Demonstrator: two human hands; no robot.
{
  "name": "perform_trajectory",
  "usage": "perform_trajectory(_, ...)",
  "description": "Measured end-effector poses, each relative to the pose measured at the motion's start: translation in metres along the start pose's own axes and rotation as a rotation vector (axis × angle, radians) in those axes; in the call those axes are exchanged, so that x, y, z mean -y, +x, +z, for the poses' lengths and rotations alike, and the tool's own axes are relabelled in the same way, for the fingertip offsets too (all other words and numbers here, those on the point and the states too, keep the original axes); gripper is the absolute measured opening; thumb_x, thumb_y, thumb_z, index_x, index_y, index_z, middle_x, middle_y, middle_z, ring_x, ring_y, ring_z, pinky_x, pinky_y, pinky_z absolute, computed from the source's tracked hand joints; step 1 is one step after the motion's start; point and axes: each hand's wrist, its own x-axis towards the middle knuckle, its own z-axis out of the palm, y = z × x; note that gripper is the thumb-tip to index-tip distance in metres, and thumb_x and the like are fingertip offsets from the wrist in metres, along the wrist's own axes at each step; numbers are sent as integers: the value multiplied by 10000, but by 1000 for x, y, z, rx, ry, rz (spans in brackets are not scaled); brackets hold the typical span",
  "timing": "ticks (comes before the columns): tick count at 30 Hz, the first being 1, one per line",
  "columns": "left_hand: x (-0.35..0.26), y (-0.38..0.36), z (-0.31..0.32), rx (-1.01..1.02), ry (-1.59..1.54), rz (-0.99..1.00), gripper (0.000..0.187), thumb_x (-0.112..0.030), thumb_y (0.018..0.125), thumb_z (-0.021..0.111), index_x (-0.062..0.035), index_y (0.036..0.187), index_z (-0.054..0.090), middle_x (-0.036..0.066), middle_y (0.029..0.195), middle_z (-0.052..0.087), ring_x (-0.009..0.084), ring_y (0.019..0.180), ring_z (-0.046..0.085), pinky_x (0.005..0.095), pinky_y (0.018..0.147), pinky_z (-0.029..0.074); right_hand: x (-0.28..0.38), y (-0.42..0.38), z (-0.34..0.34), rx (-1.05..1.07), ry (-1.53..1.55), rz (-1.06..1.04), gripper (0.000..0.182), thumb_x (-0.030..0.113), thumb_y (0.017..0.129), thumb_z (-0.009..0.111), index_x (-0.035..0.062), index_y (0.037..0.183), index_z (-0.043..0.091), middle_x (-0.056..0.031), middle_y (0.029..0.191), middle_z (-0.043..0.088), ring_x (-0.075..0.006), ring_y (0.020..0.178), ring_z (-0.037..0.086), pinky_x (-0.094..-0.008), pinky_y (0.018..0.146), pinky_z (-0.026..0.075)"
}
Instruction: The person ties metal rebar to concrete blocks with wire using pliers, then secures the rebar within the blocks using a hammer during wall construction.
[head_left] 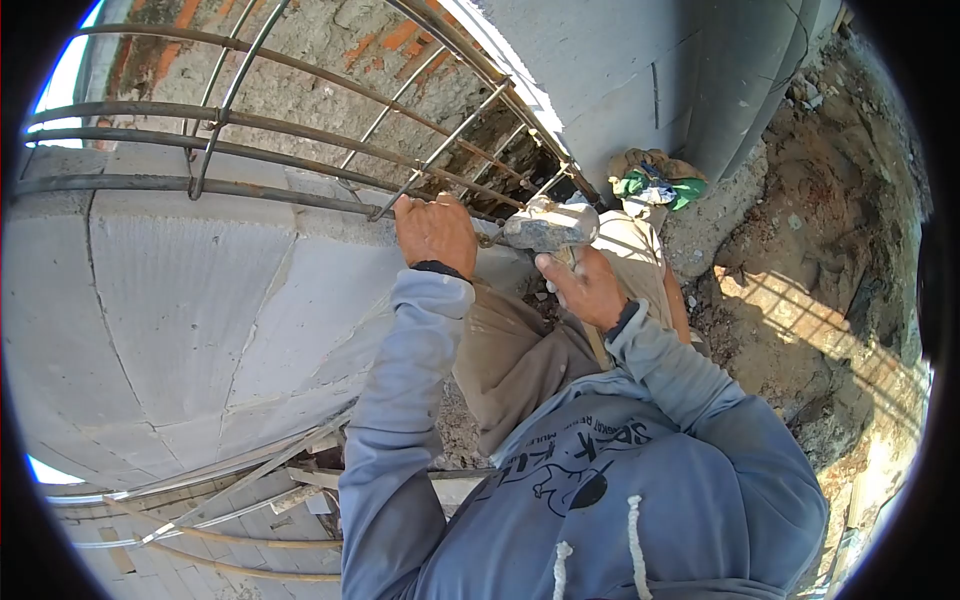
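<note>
My left hand (437,234) is closed in a fist at the lowest steel bar of a rebar cage (300,198), its fingers curled over the bar. My right hand (588,288) grips a hammer (548,230) by its wooden handle, just below the head. The hammer's worn grey head lies to the right of my left fist, right at a short rusty piece of metal (488,240) beside the fist. Both sleeves are grey-blue, and the handle runs down toward my lap.
A pale block wall (190,300) stands under the cage at left, and a grey wall (620,80) rises ahead. Crumpled cloth (665,185) with green in it lies near my knee. Rough dirt (800,240) slopes at right; poles (240,540) lie lower left.
</note>
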Motion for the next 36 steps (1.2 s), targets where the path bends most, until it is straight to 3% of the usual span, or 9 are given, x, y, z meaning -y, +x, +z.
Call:
perform_trajectory(4,0,0,5,-12,5,2,125,-130,810,516,-101,747,621,67,659,656,214,703,632,338,807,353,-8,-9,1,18,2,148,402,339,859,595,-55,941,587,-158,735,612,-231,659,597,-352,627,468)
perform_trajectory(11,0,1,7,1,-59,-4,155,-122,820,483,-100,762,625,84,624,642,227,663,647,356,818,373,-15,-13,8,50,-53,139,416,346,845,604,-54,961,589,-188,794,634,-289,713,608,-389,677,470)
perform_trajectory(15,-1,0,2,-164,-252,-22,119,-128,810,531,-76,789,637,93,639,636,246,655,631,356,828,380,-25,-10,6,49,-42,111,418,353,841,610,-52,940,586,-162,731,623,-264,653,601,-377,631,469)
perform_trajectory(18,1,-6,2,-417,-445,31,137,-148,823,538,-36,784,606,122,606,600,282,631,602,385,806,384,-23,-8,4,33,42,201,323,304,845,632,-10,881,565,-58,610,568,-138,473,520,-296,448,410)
perform_trajectory(20,14,-18,-17,-243,-574,104,129,-154,814,557,-34,777,583,140,615,594,298,635,593,388,786,398,-16,-6,1,29,154,203,276,266,847,640,13,900,543,-20,601,544,-89,446,482,-254,396,378)
perform_trajectory(26,34,-57,-64,-72,-653,115,141,-188,807,600,-47,803,596,143,682,612,305,654,589,398,696,429,-30,6,-12,26,245,275,255,247,842,645,36,926,528,-25,593,534,-88,420,478,-244,372,385)
perform_trajectory(31,72,-51,-128,-672,-646,-109,124,23,761,654,-6,881,638,130,832,651,280,758,618,323,672,485,-44,10,-24,46,215,381,311,293,830,665,25,928,541,-24,593,538,-92,426,493,-245,374,393)
perform_trajectory(34,94,-34,-138,-830,-518,-172,85,-4,801,636,1,885,634,133,838,654,285,761,625,325,675,488,-34,9,-23,7,220,346,306,312,837,658,21,852,568,-21,597,541,-88,436,495,-249,387,403)
perform_trajectory(36,102,-28,-135,-801,-456,-179,88,-8,805,635,4,892,630,135,834,653,289,762,625,328,672,491,-30,7,-24,17,223,344,311,318,837,658,21,848,565,-21,599,541,-88,435,494,-249,389,403)
